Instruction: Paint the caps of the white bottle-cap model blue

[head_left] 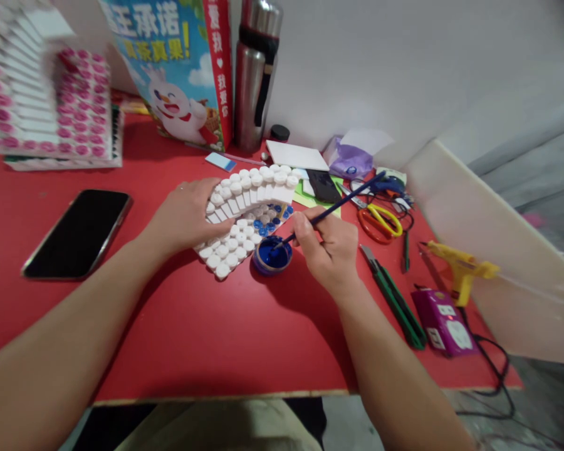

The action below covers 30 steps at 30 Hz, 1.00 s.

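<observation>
A white arched model (228, 250) lies on the red table, covered in small round caps and a curved row of flat white slats. Some of its caps under the arch are painted blue. My left hand (185, 213) grips the model's left side, thumb over the slats. Pinched in my right hand (329, 250) is a slim blue-handled paintbrush (345, 202), slanting up to the right. Its tip dips into a small round pot of blue paint (271, 258), which stands against the model's near right edge.
A black phone (78, 235) lies at left, below a pink-and-white model (82, 106). Behind stand a printed box (178, 69) and a steel flask (255, 81). At right are scissors (380, 222), a green cutter (397, 307), a yellow glue gun (460, 266) and a purple power socket (444, 322).
</observation>
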Available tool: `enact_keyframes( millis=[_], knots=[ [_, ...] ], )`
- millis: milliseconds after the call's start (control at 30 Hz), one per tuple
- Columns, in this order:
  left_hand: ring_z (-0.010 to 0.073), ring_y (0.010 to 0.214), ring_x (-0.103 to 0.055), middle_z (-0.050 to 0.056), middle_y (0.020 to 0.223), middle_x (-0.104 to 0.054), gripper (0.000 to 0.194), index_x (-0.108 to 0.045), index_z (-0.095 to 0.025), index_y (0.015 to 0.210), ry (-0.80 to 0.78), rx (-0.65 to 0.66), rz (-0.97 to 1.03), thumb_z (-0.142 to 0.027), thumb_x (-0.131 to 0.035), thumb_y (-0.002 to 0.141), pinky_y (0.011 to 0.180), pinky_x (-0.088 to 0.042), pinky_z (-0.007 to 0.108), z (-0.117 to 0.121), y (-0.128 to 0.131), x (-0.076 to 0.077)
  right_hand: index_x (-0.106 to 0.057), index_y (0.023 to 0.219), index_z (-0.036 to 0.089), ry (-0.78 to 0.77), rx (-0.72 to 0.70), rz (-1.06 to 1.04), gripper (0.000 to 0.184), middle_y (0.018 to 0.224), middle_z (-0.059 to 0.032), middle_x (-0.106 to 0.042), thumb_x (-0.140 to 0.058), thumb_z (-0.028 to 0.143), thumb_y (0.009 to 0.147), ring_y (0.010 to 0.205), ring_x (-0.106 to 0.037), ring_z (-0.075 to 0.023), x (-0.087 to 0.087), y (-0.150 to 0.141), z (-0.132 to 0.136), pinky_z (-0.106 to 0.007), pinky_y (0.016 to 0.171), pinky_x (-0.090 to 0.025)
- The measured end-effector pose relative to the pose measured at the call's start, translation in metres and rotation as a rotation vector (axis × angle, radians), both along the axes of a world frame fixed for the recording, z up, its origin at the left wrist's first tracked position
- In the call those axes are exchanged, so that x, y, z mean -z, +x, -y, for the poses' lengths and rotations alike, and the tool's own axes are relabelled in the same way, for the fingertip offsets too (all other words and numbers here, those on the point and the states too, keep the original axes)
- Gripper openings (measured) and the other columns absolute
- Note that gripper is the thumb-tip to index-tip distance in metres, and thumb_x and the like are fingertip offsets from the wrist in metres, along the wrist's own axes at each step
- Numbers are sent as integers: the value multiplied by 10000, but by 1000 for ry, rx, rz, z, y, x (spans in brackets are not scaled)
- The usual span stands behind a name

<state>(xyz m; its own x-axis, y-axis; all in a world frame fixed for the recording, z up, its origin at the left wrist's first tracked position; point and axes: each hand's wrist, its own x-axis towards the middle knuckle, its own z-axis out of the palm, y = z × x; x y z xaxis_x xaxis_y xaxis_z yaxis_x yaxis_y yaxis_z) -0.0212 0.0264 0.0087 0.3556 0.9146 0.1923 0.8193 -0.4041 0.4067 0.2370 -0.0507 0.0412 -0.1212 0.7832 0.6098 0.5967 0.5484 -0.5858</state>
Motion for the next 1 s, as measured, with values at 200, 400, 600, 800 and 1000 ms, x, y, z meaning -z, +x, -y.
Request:
enact_keyframes(
  millis=[200, 400, 600, 800, 1000],
  knots=[
    [414, 1339, -632, 185, 1422, -697, 703, -599, -152, 1456, -2, -10, 6, -531, -627, 864, 1170, -492, 547, 0, 0, 0, -628, 763, 234, 0, -3, 29, 398, 679, -25, -681, -544, 416, 1106, 635, -643, -160, 3, 1, -3, -322, 633, -487],
    [416, 1339, -633, 190, 1444, -688, 739, -579, -138, 1490, 1, -7, 11, -537, -617, 868, 1176, -487, 545, 0, 0, 0, -625, 748, 229, -5, -10, 32, 400, 670, -16, -659, -553, 396, 1104, 614, -614, -149, 4, 0, -4, -321, 627, -465],
    [418, 1361, -621, 196, 1472, -674, 771, -563, -131, 1517, -5, -2, -4, -546, -623, 871, 1181, -482, 538, 0, 0, 0, -646, 788, 229, -7, 3, -50, 338, 674, 4, -660, -590, 364, 1093, 574, -601, -130, 0, 1, -1, -302, 594, -455],
    [423, 1389, -605, 212, 1472, -665, 786, -540, -108, 1542, -19, -10, -15, -528, -623, 884, 1200, -464, 541, 0, -1, 0, -646, 745, 229, -58, 24, -192, 376, 653, 14, -656, -608, 371, 1092, 558, -608, -123, -1, 1, -1, -283, 566, -453],
    [411, 1391, -606, 186, 1465, -680, 773, -543, -141, 1540, 0, -14, 0, -509, -658, 870, 1192, -477, 540, -2, -1, 4, -654, 784, 223, -31, -8, -81, 379, 656, 9, -649, -585, 421, 1100, 562, -603, -124, 3, 1, -2, -269, 535, -448]
  ],
)
